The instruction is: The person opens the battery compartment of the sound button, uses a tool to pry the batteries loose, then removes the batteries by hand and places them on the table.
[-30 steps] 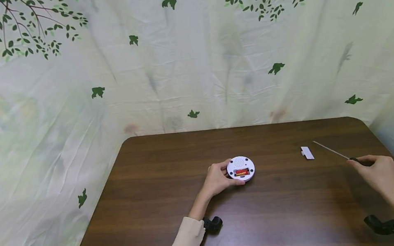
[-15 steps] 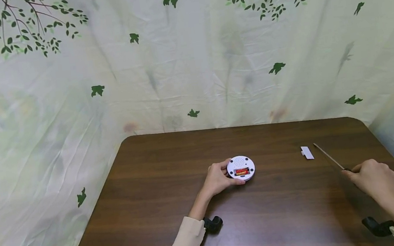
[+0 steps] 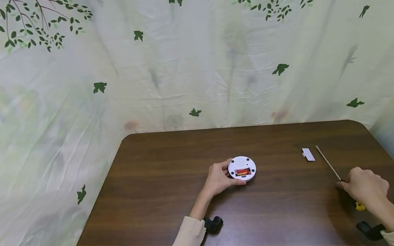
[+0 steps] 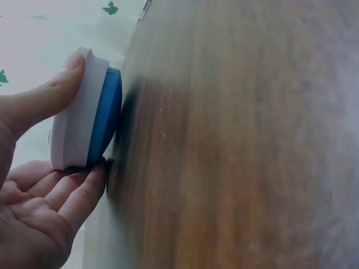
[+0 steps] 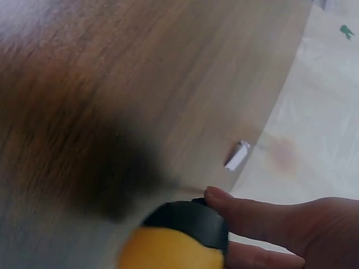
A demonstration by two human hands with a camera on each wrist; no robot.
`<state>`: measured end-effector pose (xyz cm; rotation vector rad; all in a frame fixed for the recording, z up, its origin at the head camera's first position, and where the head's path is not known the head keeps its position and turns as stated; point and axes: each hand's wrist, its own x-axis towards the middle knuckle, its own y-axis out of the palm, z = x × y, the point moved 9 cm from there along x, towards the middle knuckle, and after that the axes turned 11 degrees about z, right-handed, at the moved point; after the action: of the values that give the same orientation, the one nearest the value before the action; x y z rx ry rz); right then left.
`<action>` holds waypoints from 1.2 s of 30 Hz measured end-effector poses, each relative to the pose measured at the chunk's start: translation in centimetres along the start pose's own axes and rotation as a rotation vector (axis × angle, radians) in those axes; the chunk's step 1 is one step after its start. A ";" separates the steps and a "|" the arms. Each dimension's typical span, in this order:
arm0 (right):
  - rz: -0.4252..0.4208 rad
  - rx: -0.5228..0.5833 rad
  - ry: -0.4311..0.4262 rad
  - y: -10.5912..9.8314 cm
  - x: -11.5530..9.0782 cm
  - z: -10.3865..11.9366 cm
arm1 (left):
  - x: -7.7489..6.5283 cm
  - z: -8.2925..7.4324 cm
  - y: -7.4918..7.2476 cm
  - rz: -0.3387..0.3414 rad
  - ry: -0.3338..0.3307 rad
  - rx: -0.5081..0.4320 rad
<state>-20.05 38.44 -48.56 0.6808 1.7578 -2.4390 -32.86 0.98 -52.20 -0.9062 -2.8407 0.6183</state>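
My left hand (image 3: 219, 180) grips a round white-and-blue device (image 3: 240, 161) by its left side. Its white back faces up, with a cluster of small holes and an open battery compartment holding red batteries (image 3: 242, 172). In the left wrist view, thumb and fingers span the white casing (image 4: 78, 117), and the blue side (image 4: 106, 115) faces the tabletop. Over the table's right part, my right hand (image 3: 366, 188) holds a screwdriver (image 3: 328, 164) whose thin shaft points to the back. The right wrist view shows its yellow-and-black handle (image 5: 174, 246) near my thumb.
A small white battery cover (image 3: 308, 154) lies on the brown wooden table (image 3: 172, 159), just left of the screwdriver's tip. Behind the table hangs a pale curtain (image 3: 204, 64) with a leaf print. Black wrist cameras (image 3: 214, 225) sit on both wrists.
My right hand has moved left and toward me, and the screwdriver's shaft has swung to point more straight back. The yellow handle end now shows. My left hand keeps hold of the device.
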 end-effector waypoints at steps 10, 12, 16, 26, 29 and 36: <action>0.054 -0.067 -0.001 1.2 0.7 0.2 | 0.0 0.0 0.0 -0.006 -0.004 0.040; 0.069 -0.076 0.002 1.2 0.7 0.3 | 0.1 0.0 -0.1 -0.006 -0.007 0.046; 0.086 -0.089 0.004 0.7 0.5 0.8 | 0.0 0.1 -0.1 -0.011 -0.013 0.075; -0.307 -0.029 -0.337 -5.4 -1.1 8.9 | 0.0 0.1 -0.2 -0.016 -0.007 0.064; -0.401 0.002 -0.513 -6.2 -1.5 12.9 | -0.1 0.2 -0.2 -0.017 -0.010 0.056; -0.374 0.066 -0.792 -3.7 -0.5 20.0 | -0.1 0.2 -0.3 -0.007 -0.018 0.039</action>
<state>-27.07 21.33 -39.99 -0.6100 1.5393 -2.4424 -32.95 0.63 -52.29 -0.8892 -2.8362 0.6818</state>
